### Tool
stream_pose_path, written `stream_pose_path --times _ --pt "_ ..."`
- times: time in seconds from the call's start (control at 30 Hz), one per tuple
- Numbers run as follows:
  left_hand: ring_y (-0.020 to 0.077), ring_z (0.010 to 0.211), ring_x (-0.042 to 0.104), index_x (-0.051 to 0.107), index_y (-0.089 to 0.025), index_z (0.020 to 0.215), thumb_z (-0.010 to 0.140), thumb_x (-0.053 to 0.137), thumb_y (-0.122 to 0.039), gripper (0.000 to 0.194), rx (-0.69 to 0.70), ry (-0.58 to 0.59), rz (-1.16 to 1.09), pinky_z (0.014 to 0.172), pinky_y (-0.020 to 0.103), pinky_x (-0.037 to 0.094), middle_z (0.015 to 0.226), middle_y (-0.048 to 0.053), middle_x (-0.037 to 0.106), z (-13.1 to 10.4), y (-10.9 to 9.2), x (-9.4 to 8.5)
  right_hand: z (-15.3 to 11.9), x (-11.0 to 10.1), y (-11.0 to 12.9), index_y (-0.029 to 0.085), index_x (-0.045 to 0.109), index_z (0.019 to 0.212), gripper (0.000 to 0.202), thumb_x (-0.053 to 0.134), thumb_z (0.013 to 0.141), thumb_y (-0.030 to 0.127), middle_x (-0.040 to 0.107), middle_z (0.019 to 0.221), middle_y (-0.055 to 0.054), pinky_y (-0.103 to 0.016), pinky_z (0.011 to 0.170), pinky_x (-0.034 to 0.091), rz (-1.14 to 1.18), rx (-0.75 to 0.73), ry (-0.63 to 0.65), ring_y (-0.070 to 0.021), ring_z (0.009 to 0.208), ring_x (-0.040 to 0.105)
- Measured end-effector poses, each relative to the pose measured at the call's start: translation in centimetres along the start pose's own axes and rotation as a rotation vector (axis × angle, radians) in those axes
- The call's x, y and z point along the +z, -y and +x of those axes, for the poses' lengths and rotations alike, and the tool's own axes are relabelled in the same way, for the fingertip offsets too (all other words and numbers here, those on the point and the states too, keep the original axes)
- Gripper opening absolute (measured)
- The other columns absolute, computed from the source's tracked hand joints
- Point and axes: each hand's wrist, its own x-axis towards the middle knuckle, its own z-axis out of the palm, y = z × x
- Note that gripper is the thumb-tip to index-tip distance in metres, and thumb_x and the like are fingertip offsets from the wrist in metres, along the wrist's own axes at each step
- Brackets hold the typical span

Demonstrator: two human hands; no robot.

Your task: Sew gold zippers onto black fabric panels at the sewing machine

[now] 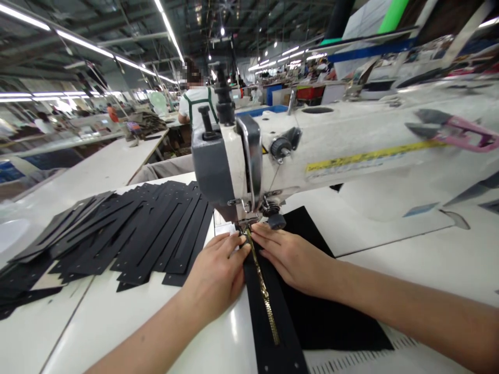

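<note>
A black strip (275, 311) with a gold-toothed zipper (265, 291) in its slot runs under the presser foot (246, 222) of a sewing machine (230, 171). On the strip's left edge, close to the foot, my left hand (218, 267) is closed, its thumb and fingertips gripping the edge. My right hand (290, 254) lies flat on the other side of the zipper, fingers stretched toward the foot. Beneath the strip and my right hand spreads a larger black panel (335, 322). The needle's tip is hard to make out.
Several black slotted strips (156, 228) fan out in a pile on the white table (117, 322) to the left. Pink-handled snips (460, 130) rest against the machine arm. A printed ruler scale (351, 361) marks the front right. A person (198, 104) stands beyond the machine.
</note>
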Motion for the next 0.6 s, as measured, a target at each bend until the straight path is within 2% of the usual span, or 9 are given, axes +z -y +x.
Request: stream_pose_path --times 0.1,0.2,0.27,0.37,0.5,0.6 --pt "0.0239 0.097 0.055 0.059 -0.011 0.1 0.073 0.041 -0.008 0.032 -0.056 0.005 -0.001 0.088 0.042 0.047 0.096 0.012 0.06 0.1 0.1 0.3 0.2 -0.5 0.1 0.001 0.054 0.112 0.036 0.029 0.09 0.013 0.054 0.116 -0.02 -0.038 0.088 0.046 0.066 0.011 -0.016 -0.0237 0.111 0.048" --pt "0.0237 0.095 0.055 0.058 -0.011 0.099 0.073 0.041 -0.008 0.031 -0.09 -0.007 -0.037 0.085 0.041 0.048 0.093 0.011 0.058 0.0 0.1 0.5 -0.1 -1.5 1.5 0.008 0.059 0.104 0.027 0.039 0.087 0.015 0.054 0.113 -0.014 -0.038 0.097 0.037 0.121 0.039 0.031 -0.0219 0.112 0.044" --pt "0.0231 0.094 0.055 0.057 -0.012 0.099 0.074 0.042 -0.009 0.029 -0.114 -0.009 -0.068 0.084 0.04 0.048 0.093 0.011 0.057 -0.1 0.0 0.4 -0.3 -2.1 2.7 0.011 0.06 0.099 0.022 0.052 0.081 0.021 0.054 0.109 -0.011 -0.041 0.097 0.033 0.137 0.101 0.05 -0.0229 0.109 0.043" --pt "0.0223 0.094 0.055 0.054 -0.012 0.102 0.075 0.044 -0.012 0.029 -0.141 0.025 -0.112 0.085 0.039 0.048 0.097 0.011 0.055 -0.4 -0.1 -0.1 -0.3 -2.5 3.9 0.014 0.059 0.091 0.024 0.064 0.071 0.025 0.053 0.101 -0.009 -0.041 0.088 0.037 0.147 0.22 0.068 -0.0236 0.099 0.045" --pt "0.022 0.102 0.053 0.052 -0.014 0.109 0.076 0.045 -0.013 0.034 -0.128 0.047 -0.163 0.089 0.037 0.046 0.105 0.011 0.055 -1.0 -0.4 -0.7 0.4 -2.3 4.4 0.013 0.055 0.082 0.021 0.063 0.063 0.02 0.052 0.093 -0.007 -0.038 0.081 0.038 0.111 0.281 0.085 -0.0225 0.09 0.044" --pt "0.0235 0.104 0.053 0.055 -0.015 0.107 0.073 0.044 -0.009 0.037 -0.121 0.029 -0.131 0.089 0.04 0.046 0.105 0.012 0.056 -1.3 -0.7 -0.9 0.7 -1.7 4.7 0.014 0.052 0.079 0.018 0.057 0.063 0.017 0.051 0.09 -0.006 -0.035 0.078 0.038 0.079 0.33 0.068 -0.021 0.087 0.044"
